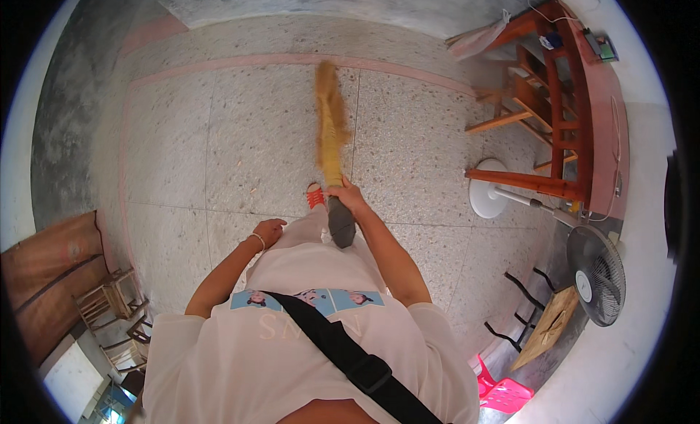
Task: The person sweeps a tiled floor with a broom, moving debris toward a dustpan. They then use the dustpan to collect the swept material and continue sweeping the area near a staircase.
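My right hand (348,196) is wrapped round a short straw broom (330,136) in front of my body. The broom's brown-yellow bristles point away from me over the floor and are smeared by motion. Its grey handle end (340,223) sticks out behind the hand, towards my waist. My left hand (270,232) hangs beside my left thigh with nothing in it, its fingers loosely bent and not pressed together; a bracelet circles that wrist. One red shoe (315,196) shows just left of the broom.
Speckled tile floor (255,132) spreads ahead, crossed by a pinkish strip. On the right are a wooden table (583,132), wooden chairs (529,103), a standing fan (594,274), a board-topped stool (547,329) and a pink chair (503,393). Small wooden chairs (106,304) stand left.
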Available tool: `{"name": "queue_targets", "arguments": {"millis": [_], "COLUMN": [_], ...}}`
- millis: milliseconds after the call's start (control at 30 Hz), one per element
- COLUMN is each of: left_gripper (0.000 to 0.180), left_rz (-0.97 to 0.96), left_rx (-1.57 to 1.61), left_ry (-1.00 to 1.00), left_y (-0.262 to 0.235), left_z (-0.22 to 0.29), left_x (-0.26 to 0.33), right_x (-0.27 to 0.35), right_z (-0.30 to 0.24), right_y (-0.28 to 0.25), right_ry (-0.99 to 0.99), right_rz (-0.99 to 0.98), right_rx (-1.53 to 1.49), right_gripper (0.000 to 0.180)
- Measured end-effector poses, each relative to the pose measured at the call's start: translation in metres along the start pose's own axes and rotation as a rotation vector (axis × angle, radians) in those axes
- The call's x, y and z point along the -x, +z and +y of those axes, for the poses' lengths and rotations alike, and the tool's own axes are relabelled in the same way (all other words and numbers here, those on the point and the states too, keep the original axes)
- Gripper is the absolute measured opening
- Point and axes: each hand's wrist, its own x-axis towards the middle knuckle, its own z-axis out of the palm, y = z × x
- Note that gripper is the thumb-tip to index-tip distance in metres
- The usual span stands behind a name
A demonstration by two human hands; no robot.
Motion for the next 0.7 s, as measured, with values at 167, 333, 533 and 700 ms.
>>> {"name": "queue_targets", "arguments": {"millis": [167,333,533,700], "left_gripper": [0.025,0.024,0.023,0.024], "left_rz": [0.013,0.038,0.046,0.045], "left_rx": [0.027,0.044,0.083,0.111], "left_ry": [0.057,0.049,-0.023,-0.129], "left_y": [-0.023,-0.031,-0.028,-0.033], "left_z": [0.017,0.033,0.055,0.078], "left_x": [-0.032,-0.062,-0.097,-0.145], "right_x": [0.030,0.076,0.054,-0.052], "right_z": [-0.081,-0.117,-0.137,-0.117], "right_y": [-0.050,-0.107,-0.215,-0.349], "right_ry": [0.191,0.102,0.045,0.110], "right_rz": [-0.217,0.051,0.398,0.569], "right_rx": [-0.254,-0.082,-0.052,-0.062], "right_gripper": [0.072,0.082,0.084,0.060]}}
